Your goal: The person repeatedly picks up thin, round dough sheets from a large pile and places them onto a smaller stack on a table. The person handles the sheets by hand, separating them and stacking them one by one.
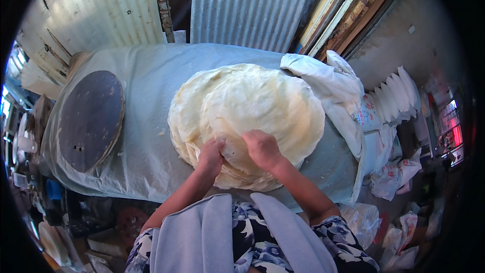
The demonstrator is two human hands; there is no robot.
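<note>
A broad stack of thin, pale, round dough sheets [257, 94], perhaps flatbreads, lies before me with uneven, overlapping edges. My left hand [211, 158] pinches the near left edge of an upper sheet between thumb and fingers. Just to its right, my right hand [263, 149] is curled with its fingertips on the same sheet; its palm and the exact grip are hidden. Between the two hands the sheet is slightly lifted and creased. Under the stack, a plastic cover [147, 121] drapes over the table.
A dark round board [92, 121] lies on the cover at the left. White cloth [329, 83] is bunched at the right edge, beside stacked white packages [394, 94]. Corrugated metal panels [246, 11] stand behind the table. Plastic bags [394, 174] lie to the right.
</note>
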